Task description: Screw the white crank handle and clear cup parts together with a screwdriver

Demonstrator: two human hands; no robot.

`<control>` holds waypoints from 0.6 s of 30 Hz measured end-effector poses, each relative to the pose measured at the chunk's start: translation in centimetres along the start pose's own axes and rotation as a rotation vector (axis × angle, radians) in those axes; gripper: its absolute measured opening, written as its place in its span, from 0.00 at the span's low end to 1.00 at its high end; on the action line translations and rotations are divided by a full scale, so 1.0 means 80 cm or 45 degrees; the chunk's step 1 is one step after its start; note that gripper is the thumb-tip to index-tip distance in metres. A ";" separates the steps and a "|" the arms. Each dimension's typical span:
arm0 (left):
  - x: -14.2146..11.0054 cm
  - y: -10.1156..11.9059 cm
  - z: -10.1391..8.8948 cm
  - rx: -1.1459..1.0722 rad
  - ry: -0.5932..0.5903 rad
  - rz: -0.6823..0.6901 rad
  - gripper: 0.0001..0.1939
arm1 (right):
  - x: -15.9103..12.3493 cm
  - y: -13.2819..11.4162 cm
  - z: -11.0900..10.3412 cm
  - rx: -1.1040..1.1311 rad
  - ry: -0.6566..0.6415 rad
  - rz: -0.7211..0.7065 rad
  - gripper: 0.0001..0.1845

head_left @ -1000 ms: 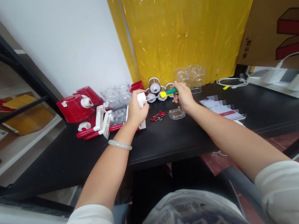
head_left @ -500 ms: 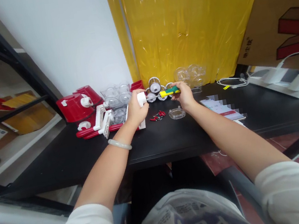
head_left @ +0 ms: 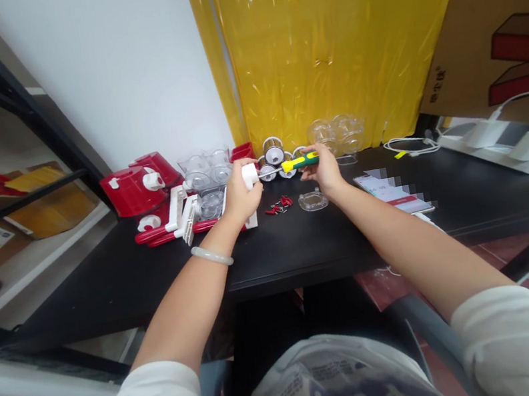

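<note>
Left hand [head_left: 240,195] is gripping a small white part [head_left: 250,175], fingers curling closed around it. Right hand [head_left: 325,171] is holding a yellow-and-green screwdriver [head_left: 306,159] by the handle, fingers wrapping it with the thumb side up. Screwdriver is lying about level between the hands, shaft pointing left and meeting the white part; whether the tip is sitting inside a screw is too small to tell. Both are hanging above the black table [head_left: 303,245].

Small red-and-metal pieces [head_left: 282,204] are lying in a loose pile below the shaft, and a clear plastic piece [head_left: 314,200] is resting just right of them. Silver-and-white drums [head_left: 273,150] are standing stacked behind the hands. Red housings [head_left: 126,192], clear cups [head_left: 203,169] and red-and-white handles [head_left: 181,217] are crowding the left side. More clear parts [head_left: 339,133] are standing behind the right hand. A phone [head_left: 390,194] is lying near the right forearm.
</note>
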State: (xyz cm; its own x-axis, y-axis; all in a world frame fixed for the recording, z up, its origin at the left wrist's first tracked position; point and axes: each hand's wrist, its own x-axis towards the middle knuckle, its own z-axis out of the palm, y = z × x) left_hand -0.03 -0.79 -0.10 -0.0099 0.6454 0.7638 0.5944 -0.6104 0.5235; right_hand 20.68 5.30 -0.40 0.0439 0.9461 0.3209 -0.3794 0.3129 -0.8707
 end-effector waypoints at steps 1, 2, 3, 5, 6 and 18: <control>0.000 0.001 0.000 0.004 0.000 -0.002 0.28 | 0.001 0.000 0.000 0.023 -0.006 0.012 0.19; 0.000 0.001 0.000 0.011 -0.001 -0.006 0.28 | 0.002 0.000 -0.001 0.036 -0.013 0.015 0.18; 0.000 0.002 0.000 0.020 -0.004 -0.009 0.27 | 0.003 0.000 -0.001 0.037 -0.019 0.013 0.16; -0.001 0.003 0.000 0.039 -0.013 -0.012 0.27 | 0.005 0.000 -0.001 0.019 -0.017 0.004 0.14; -0.001 0.002 0.000 0.044 -0.018 -0.011 0.27 | 0.005 0.000 -0.001 0.009 -0.012 0.000 0.13; -0.001 -0.006 0.002 -0.004 -0.011 -0.004 0.27 | 0.003 -0.002 0.003 0.023 0.023 -0.036 0.22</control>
State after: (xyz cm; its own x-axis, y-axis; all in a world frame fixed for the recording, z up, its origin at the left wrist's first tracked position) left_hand -0.20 -0.49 -0.47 -0.0047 0.6510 0.7591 0.5917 -0.6101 0.5269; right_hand 20.50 5.42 -0.07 0.0715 0.9383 0.3383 -0.3946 0.3382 -0.8543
